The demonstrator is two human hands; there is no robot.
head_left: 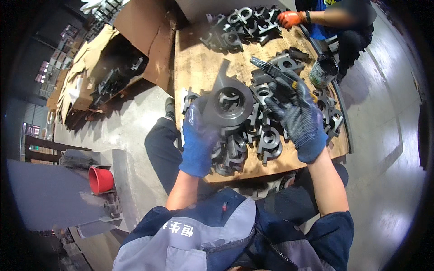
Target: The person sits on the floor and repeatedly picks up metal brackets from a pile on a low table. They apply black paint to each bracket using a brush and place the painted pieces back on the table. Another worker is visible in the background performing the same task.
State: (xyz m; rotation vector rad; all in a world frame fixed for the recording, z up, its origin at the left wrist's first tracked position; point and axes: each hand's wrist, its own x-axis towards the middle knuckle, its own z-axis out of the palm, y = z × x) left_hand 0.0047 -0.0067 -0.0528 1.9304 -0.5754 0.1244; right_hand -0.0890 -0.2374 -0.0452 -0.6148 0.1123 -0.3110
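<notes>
At the worktop, head view: wooden board worktop (pixel 194 67) strewn with castings.
Left hand (pixel 199 140): blue-gloved, gripping round dark grey metal casting (pixel 228 103) above near pile.
Right hand (pixel 300 119): closed around black-handled paintbrush (pixel 271 70).
Right, far: dark paint can (pixel 323 70).
Technique: steady casting, brush evenly.

A dark grey cast-metal housing (pixel 227 103), round with a hollow centre and a fin-like arm rising from its rim, is held tilted above the worktop (pixel 194 67). A paintbrush (pixel 271 71) with a dark handle and dark bristles slants just beside the housing, over the heap of similar castings (pixel 264 135) on that worktop.
</notes>
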